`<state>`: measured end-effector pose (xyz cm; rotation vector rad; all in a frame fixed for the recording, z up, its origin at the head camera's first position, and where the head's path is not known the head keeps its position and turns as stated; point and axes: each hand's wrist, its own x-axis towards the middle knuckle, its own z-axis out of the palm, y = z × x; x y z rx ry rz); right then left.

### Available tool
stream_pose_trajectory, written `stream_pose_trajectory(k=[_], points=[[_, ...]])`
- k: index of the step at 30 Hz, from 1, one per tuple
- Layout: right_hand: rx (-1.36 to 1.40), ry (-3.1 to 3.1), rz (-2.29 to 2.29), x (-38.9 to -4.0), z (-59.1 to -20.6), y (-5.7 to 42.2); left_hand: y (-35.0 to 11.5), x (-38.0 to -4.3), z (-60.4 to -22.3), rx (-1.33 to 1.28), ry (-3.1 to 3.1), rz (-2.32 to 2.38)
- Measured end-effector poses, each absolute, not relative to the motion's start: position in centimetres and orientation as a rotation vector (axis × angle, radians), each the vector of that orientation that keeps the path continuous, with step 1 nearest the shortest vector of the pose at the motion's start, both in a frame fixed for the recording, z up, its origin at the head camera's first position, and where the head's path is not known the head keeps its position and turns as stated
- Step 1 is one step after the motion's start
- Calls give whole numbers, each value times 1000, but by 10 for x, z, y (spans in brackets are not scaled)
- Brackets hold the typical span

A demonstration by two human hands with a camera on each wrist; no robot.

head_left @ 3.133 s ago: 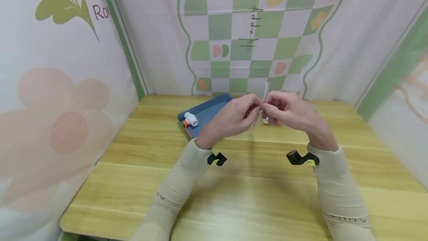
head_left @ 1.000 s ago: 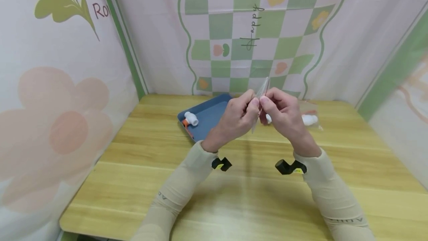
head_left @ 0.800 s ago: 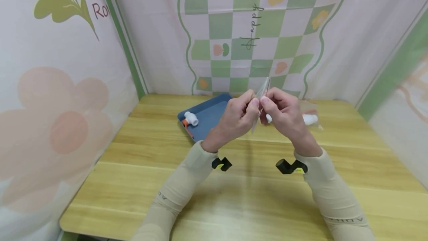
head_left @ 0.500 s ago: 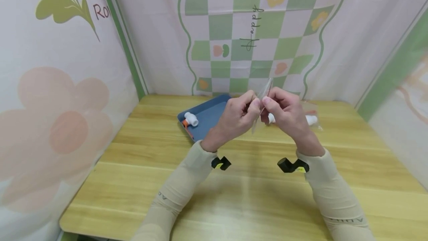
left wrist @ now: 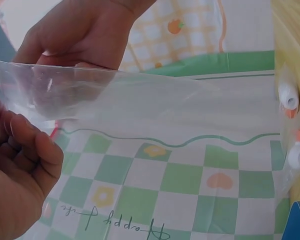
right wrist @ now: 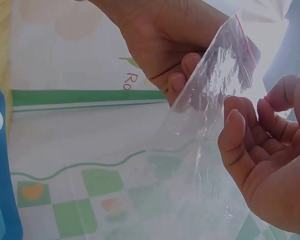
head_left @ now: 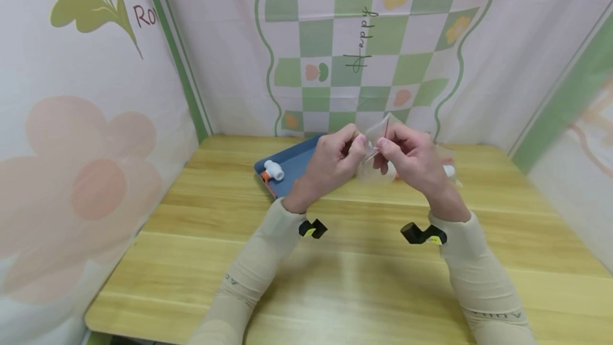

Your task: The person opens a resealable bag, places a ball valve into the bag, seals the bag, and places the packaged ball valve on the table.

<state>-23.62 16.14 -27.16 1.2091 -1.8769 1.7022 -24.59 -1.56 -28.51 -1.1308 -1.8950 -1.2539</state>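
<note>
A clear zip bag (head_left: 375, 133) with a red line along its top is held up between my two hands above the table. My left hand (head_left: 331, 163) pinches one side of the mouth between thumb and curled fingers. On the other side, my right hand (head_left: 413, 163) pinches the plastic near the red line. In the right wrist view the bag (right wrist: 205, 100) hangs as a wide wrinkled sheet with nothing showing inside. The left wrist view has the bag (left wrist: 85, 95) stretched edge-on between the hands, its top edges slightly apart.
A blue tray (head_left: 293, 170) lies at the back left, with a white pipe valve (head_left: 273, 170) with an orange handle in it. Behind my right hand lie white and orange valves (left wrist: 289, 95) in clear plastic. A patterned cloth (head_left: 316, 39) hangs behind the table (head_left: 306, 281).
The bag has turned from nearly edge-on to showing its face, and its top has spread a little. My left hand has moved slightly left, my right hand slightly right.
</note>
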Motion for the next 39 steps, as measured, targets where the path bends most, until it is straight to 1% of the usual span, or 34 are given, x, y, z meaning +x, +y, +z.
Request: stream_pose_trajectory(k=[10, 26, 39], points=[[1218, -1968, 1600, -237, -271, 168, -21, -251, -285, -1062, -1925, -1224], [1333, -2077, 1482, -245, -270, 179, -31, -258, -285, -1048, -1978, -1241], [1226, -2243, 1401, -244, -266, 188, -40, -262, -281, -1014, -1982, -1277]])
